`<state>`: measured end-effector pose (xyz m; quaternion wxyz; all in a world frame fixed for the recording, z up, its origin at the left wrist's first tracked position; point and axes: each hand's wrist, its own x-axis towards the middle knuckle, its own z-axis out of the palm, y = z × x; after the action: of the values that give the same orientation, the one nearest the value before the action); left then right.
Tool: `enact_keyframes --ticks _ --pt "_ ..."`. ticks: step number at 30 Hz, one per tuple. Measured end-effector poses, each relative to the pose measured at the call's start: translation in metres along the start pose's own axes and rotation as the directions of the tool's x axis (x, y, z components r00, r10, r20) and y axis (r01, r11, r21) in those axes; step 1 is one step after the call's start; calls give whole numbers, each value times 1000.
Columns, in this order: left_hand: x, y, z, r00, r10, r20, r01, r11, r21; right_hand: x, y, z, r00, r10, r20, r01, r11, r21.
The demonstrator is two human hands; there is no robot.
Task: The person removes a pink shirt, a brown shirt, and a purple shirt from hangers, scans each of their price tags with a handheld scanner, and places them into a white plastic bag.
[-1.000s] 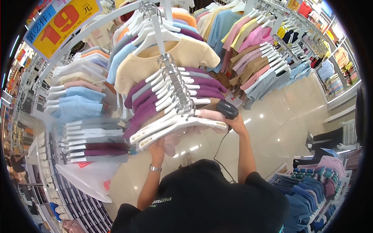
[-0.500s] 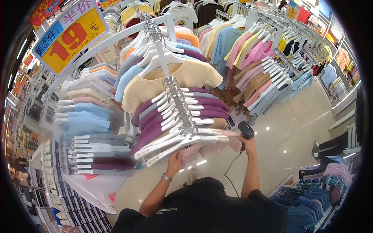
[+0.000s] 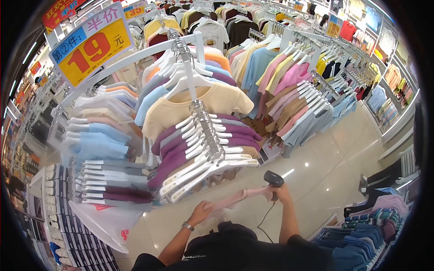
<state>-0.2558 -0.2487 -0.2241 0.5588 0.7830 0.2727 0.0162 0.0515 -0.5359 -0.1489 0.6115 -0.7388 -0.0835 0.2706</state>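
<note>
A light pink garment [image 3: 239, 198] is stretched between my two hands, below the front of the rack. My left hand [image 3: 200, 212], with a metal watch at the wrist, is closed on its left end. In my right hand [image 3: 282, 195] is a black corded handheld scanner [image 3: 273, 178], its head pointing up and left. The garment's right end meets this hand; whether the fingers also pinch it is hidden. Just beyond, white hangers [image 3: 212, 174] hang from the rack's arm, carrying purple shirts [image 3: 169, 158] and a cream T-shirt [image 3: 199, 101].
A price sign [image 3: 92, 45] stands at upper left. Folded and hung clothes [image 3: 113, 194] fill the left side, with a white plastic bag [image 3: 106, 223] below. Another rack [image 3: 298, 106] stands on the right. The scanner's cord [image 3: 266, 216] hangs towards the tiled floor [image 3: 312, 180].
Both hands have drawn back from the hangers towards my body, the left also moving left. The pink garment is now stretched out between them, apart from the hangers. The scanner has moved lower and left.
</note>
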Motion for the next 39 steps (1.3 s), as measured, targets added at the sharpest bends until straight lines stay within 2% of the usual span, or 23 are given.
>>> enact_keyframes --ticks 1,4,7,10,12,14,16,19,21,23,25,28,30,31,32,33,34,35,36,38,39 --pt "-9 -6 -3 999 3 53 -3 1000 9 -7 1 2 1000 -5 23 5 1000 -13" --pt "-44 -7 -21 978 22 208 -16 999 -29 -33 2 9 988 51 143 -69 990 120" --pt "-77 -10 -41 934 -86 347 7 975 223 -59 3 17 961 43 273 -60 997 51" --pt "-108 0 -52 928 -218 301 96 923 373 -78 3 30 899 80 430 -115 992 56" --pt "-131 -6 -52 952 -183 244 160 981 111 -81 11 36 840 145 523 -186 982 27" --pt "-150 -8 -46 961 -212 178 243 953 -180 -94 5 56 837 206 507 -237 972 -4" --pt "-171 -3 -29 941 -309 139 336 806 -487 -108 8 79 823 243 514 -283 959 1" --pt "-192 -6 6 930 -361 74 277 552 -786 -141 2 112 777 235 584 -301 953 18" --pt "-201 -13 28 927 -373 -35 170 504 -847 -155 -4 132 710 212 672 -280 960 -7" --pt "-211 -23 32 911 -394 -122 88 474 -876 -166 -12 143 702 157 695 -226 974 8" --pt "-228 -5 25 889 -422 -176 34 446 -895 -173 -28 144 694 118 710 -177 984 9" --pt "-258 2 -25 969 -242 -39 128 638 -760 -176 -54 125 673 110 731 -216 975 53" --pt "-283 -34 -66 996 -54 -76 -28 603 -797 -190 -82 103 690 78 719 -250 958 137" --pt "-287 -50 -80 971 216 -98 -186 439 -879 -190 -88 87 657 68 751 -339 916 213" --pt "-284 -65 -93 874 460 -159 -288 224 -931 -190 -94 73 625 55 779 -427 859 283" --pt "-277 -77 -102 713 652 -257 -325 -17 -946 -192 -104 70 506 -93 857 -498 780 379" --pt "-271 -55 -107 737 607 -298 -329 -63 -942 -194 -118 68 383 -261 886 -574 684 450" --pt "-267 -32 -112 758 559 -338 -337 -108 -935 -204 -137 71 373 -310 875 -617 622 483" --pt "-266 31 -106 917 265 -299 -322 47 -945 -205 -148 73 424 -289 859 -547 674 497" --pt "-255 104 -60 984 156 -83 -140 401 -905 -204 -162 76 524 -252 814 -405 767 498" --pt "-244 120 -39 990 142 -10 -80 498 -863 -208 -169 81 671 -119 732 -304 856 418"
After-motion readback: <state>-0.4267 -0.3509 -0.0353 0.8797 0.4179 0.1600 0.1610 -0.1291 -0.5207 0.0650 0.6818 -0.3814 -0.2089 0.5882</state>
